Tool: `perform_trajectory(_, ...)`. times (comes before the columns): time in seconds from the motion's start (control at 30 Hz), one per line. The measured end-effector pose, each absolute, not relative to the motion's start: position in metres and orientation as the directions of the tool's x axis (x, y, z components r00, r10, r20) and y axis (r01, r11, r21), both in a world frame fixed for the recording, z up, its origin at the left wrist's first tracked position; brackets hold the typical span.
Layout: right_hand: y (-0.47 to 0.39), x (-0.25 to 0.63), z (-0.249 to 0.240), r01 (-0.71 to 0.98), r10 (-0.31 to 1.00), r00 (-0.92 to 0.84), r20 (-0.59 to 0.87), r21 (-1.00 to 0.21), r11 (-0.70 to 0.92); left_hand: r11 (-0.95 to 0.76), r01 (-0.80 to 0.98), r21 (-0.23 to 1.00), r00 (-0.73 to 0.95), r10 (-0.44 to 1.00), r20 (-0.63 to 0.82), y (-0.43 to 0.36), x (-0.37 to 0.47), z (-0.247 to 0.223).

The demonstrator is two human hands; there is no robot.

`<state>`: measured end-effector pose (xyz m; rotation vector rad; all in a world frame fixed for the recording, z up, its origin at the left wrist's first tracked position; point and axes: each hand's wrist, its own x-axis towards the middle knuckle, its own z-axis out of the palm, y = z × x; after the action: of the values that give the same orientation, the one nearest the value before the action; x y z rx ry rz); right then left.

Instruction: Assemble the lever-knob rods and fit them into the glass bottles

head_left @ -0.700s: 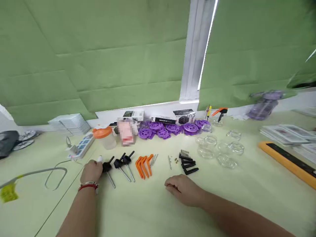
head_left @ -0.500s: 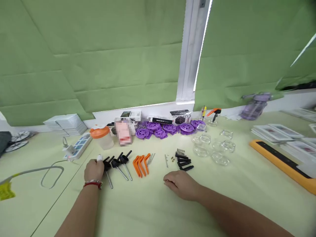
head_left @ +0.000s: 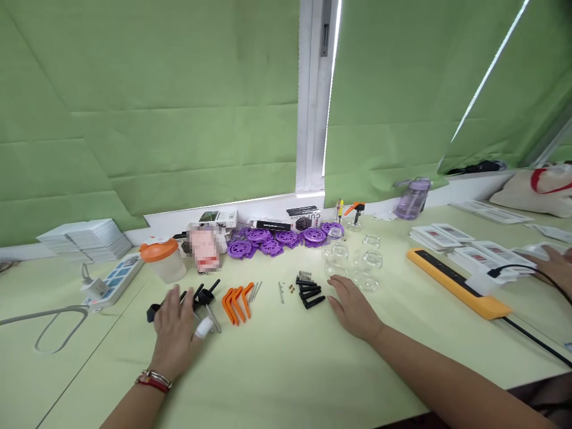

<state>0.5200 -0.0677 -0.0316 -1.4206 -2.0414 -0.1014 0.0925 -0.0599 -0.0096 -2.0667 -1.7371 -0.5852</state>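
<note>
My left hand (head_left: pixel 176 330), a white wrap on its thumb, is spread palm down over black parts with metal rods (head_left: pixel 206 296) and partly hides them. Its fingers are apart. Several orange bent levers (head_left: pixel 236 302) lie right of it, beside thin metal pins (head_left: pixel 255 291). My right hand (head_left: pixel 353 305) rests on the table with fingers apart, just right of several black handles (head_left: pixel 310 293) and some springs (head_left: pixel 305 276). Tiny brass pieces (head_left: pixel 292 288) and small silver parts (head_left: pixel 281 292) lie further left. Clear plastic pieces (head_left: pixel 366 280) are beyond my right hand.
Purple discs (head_left: pixel 269 246) lie at the back, near an orange-lidded cup (head_left: pixel 164 260). A white power strip (head_left: pixel 117 281) is at left, an orange-and-black strip (head_left: pixel 456 283) at right. Another person's hand (head_left: pixel 547 266) is at the far right, near white cards (head_left: pixel 482 259).
The view has turned right. My left hand has opened and spread over the black parts. My right hand has shifted right and its fingers have parted. Another person's hand now shows.
</note>
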Motion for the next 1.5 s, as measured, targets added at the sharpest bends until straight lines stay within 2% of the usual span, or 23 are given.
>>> perform_trajectory(0.1, -0.065, 0.524, -0.035, 0.876, 0.884, -0.192, 0.427, -0.331, 0.35, -0.519, 0.824, -0.229, 0.565, 0.716, 0.41, -0.066, 0.104, -0.015)
perform_trajectory(0.17, -0.063, 0.522, -0.034, 0.883, 0.916, -0.191, 0.353, -0.346, 0.318, -0.622, 0.729, -0.287, 0.685, 0.654, 0.32, -0.065, 0.109, -0.016)
perform_trajectory(0.23, -0.062, 0.519, -0.033, 0.889, 0.933, -0.19, 0.306, -0.349, 0.296, -0.645, 0.702, -0.301, 0.712, 0.647, 0.273, -0.064, 0.113, -0.016)
perform_trajectory(0.37, -0.06, 0.518, -0.034, 0.894, 0.936, -0.19, 0.295, -0.342, 0.29, -0.566, 0.774, -0.285, 0.633, 0.71, 0.307, -0.062, 0.116, -0.015)
perform_trajectory(0.43, -0.06, 0.518, -0.034, 0.894, 0.93, -0.187, 0.317, -0.338, 0.294, -0.402, 0.882, -0.248, 0.471, 0.786, 0.401, -0.06, 0.113, -0.014)
perform_trajectory(0.53, -0.061, 0.518, -0.032, 0.892, 0.909, -0.192, 0.37, -0.322, 0.319, -0.039, 0.993, -0.115, 0.095, 0.837, 0.538, -0.052, 0.101, -0.009)
perform_trajectory(0.57, -0.062, 0.516, -0.03, 0.888, 0.898, -0.207, 0.389, -0.31, 0.339, 0.052, 0.996, -0.073, -0.003, 0.831, 0.556, -0.049, 0.096, -0.007)
perform_trajectory(0.63, -0.062, 0.512, -0.026, 0.879, 0.873, -0.257, 0.414, -0.275, 0.39, 0.131, 0.991, -0.042, -0.088, 0.841, 0.534, -0.042, 0.086, -0.003)
perform_trajectory(0.77, -0.054, 0.493, -0.02, 0.861, 0.846, -0.351, 0.402, -0.217, 0.46, 0.138, 0.988, -0.075, -0.094, 0.903, 0.419, -0.03, 0.074, -0.003)
perform_trajectory(0.9, -0.036, 0.471, -0.017, 0.878, 0.882, -0.347, 0.319, -0.218, 0.425, 0.081, 0.991, -0.106, -0.042, 0.945, 0.324, -0.022, 0.075, -0.008)
perform_trajectory(1.17, -0.016, 0.461, -0.021, 0.888, 0.917, -0.374, 0.136, -0.234, 0.397, 0.01, 0.993, -0.118, 0.027, 0.954, 0.3, -0.019, 0.084, -0.008)
perform_trajectory(1.37, -0.014, 0.469, -0.023, 0.887, 0.919, -0.376, 0.118, -0.242, 0.394, -0.064, 0.989, -0.133, 0.101, 0.951, 0.291, -0.016, 0.091, -0.008)
perform_trajectory(1.5, -0.015, 0.472, -0.023, 0.885, 0.919, -0.376, 0.118, -0.25, 0.394, -0.065, 0.983, -0.175, 0.122, 0.933, 0.339, -0.019, 0.094, -0.006)
